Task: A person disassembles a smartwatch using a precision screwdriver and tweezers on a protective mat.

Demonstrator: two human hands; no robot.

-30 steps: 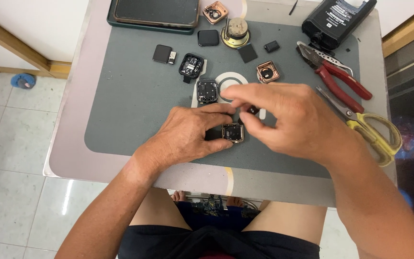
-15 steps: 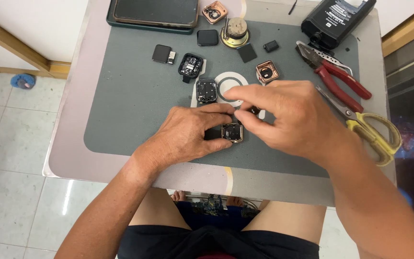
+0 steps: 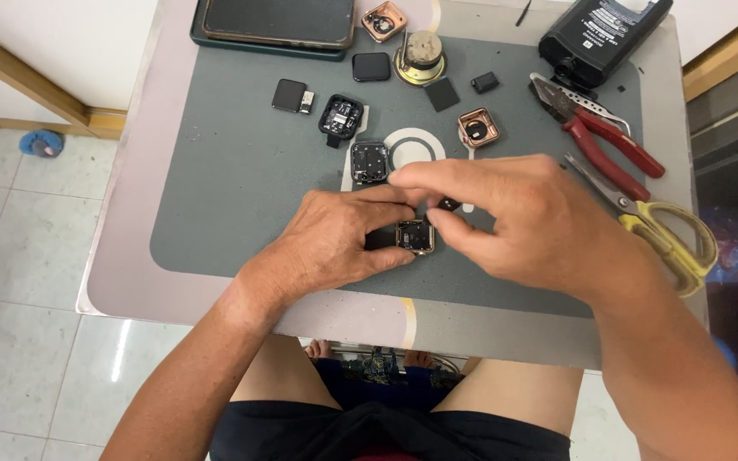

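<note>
Watch case [image 3: 415, 236], square and gold-rimmed, sits mid-mat [image 3: 232, 196], pinched in the left hand [image 3: 343, 239] grip. Right hand [image 3: 523, 213] hovers just at 2 o'clock, fingertips together on a tiny dark part [image 3: 448, 204]. Black labelled bottle [image 3: 601, 34] lies at 1 o'clock.

work mat [image 3: 241, 196]: matt grey, rubbery, smooth. small watch case [image 3: 415, 236]: metal, pale gold sheen. copper-toned case [image 3: 478, 128]: glossy metal. pliers [image 3: 595, 137]: bare steel jaws, glossy red plastic grips. scissors [image 3: 664, 235]: yellow plastic handles. floor [image 3: 19, 256]: glazed, reflective tile.
</note>
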